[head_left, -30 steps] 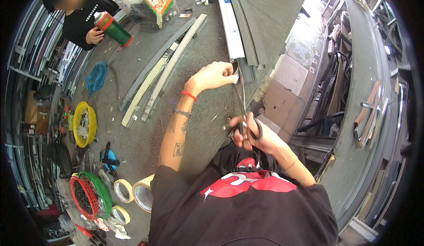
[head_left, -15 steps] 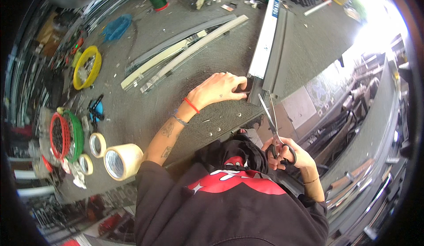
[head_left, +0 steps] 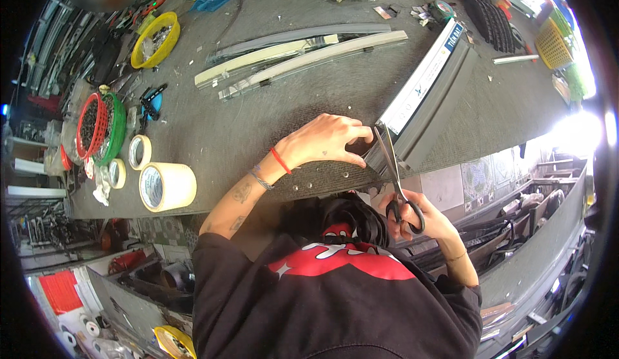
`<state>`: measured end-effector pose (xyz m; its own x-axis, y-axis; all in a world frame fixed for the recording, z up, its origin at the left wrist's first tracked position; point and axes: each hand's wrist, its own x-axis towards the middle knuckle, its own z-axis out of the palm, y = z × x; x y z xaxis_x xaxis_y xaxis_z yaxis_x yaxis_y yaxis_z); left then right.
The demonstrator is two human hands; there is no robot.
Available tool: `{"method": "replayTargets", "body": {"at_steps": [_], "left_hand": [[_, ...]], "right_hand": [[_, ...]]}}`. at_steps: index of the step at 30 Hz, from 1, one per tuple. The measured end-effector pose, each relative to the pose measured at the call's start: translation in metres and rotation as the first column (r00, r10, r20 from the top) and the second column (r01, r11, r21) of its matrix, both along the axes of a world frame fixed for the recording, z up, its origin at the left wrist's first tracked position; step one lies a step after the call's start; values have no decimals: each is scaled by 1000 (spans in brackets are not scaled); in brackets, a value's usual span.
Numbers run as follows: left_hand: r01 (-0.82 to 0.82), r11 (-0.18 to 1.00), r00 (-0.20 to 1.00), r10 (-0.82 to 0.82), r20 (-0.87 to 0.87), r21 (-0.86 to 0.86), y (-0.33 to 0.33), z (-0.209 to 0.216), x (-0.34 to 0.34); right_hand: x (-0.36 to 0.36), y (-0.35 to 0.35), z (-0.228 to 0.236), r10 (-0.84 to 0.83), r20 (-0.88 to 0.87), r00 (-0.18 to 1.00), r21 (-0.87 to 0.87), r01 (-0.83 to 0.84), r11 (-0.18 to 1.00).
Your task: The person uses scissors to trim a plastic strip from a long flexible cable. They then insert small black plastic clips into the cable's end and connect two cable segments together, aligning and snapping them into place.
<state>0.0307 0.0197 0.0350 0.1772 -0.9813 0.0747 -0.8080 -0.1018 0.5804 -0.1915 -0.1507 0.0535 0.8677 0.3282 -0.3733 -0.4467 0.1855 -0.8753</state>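
My left hand [head_left: 332, 141] curves its thumb and forefinger around the near end of a long grey profile [head_left: 429, 117]; the exact contact under the fingertips is hard to see. A flat white strip with a blue end [head_left: 412, 94] lies along that profile. Held in my right hand [head_left: 412, 214] is a pair of scissors [head_left: 394, 165] with black handles. Its blades are slightly parted and point up, overlapping the profile's near end in the view. I cannot tell whether they touch it.
Several pale and grey strips [head_left: 309, 62] lie farther back on the dark table [head_left: 271, 117]. To the left are tape rolls [head_left: 184, 188], a red basket [head_left: 91, 127], a green basket [head_left: 116, 127] and a yellow basket [head_left: 169, 49]. The table's front edge runs close to my body.
The view has shifted, so the table sits higher and turned. The scissors' blades have come nearer the profile's end and my left hand, with a narrower gap between them.
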Motion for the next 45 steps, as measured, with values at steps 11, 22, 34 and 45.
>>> {"method": "replayTargets", "body": {"at_steps": [11, 22, 34, 45], "left_hand": [[1, 992, 992, 15, -129, 125, -5, 11, 8], [74, 980, 943, -9, -332, 183, -7, 14, 21], [-146, 989, 976, 137, 170, 36, 2, -4, -2], [-227, 898, 831, 380, 406, -377, 16, -16, -23]], "right_hand": [[-16, -6, -13, 28, -94, 995, 101, -18, 995], [-28, 3, -22, -48, -115, 992, 159, 66, 985], [-16, -6, -2, 22, -93, 995, 43, -18, 999], [37, -38, 45, 265, -212, 941, 32, -264, 964]]}}
